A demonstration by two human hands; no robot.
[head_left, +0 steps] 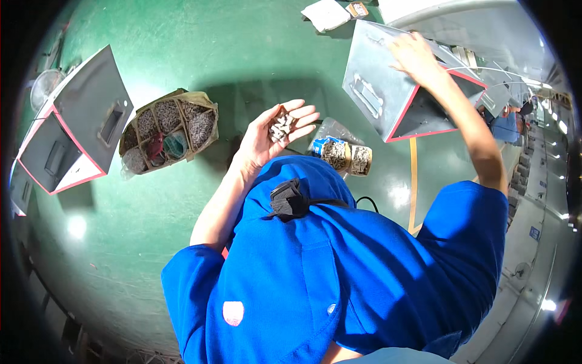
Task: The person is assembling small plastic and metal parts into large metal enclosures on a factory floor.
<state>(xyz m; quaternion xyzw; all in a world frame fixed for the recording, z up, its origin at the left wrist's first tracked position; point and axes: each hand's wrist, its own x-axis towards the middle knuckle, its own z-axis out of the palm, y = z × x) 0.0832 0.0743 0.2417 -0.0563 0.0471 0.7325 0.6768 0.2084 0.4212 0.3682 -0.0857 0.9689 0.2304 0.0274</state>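
My left hand [257, 141] is held palm up and cupped in front of my chest, with a small heap of short whitish plug-like pieces [282, 126] in it. Out to the right, my right hand [418, 59] rests at the upper edge of a grey metal housing [374, 79] with red-trimmed edges and a slot in its side. Its fingers are bent and drawn together there; anything between the fingertips is too small to make out. Below my left hand stands a clear plastic container [330, 128] beside a blue bag and a tub [361, 161] of similar small pieces.
A divided carton [209, 104] of small grey parts and bagged items lies left of my left hand. Farther left is another red-trimmed grey housing [91, 97]. A white package [326, 15] lies on the green floor [242, 42]. A yellow line [413, 182] runs at right; another person [508, 126] is beyond.
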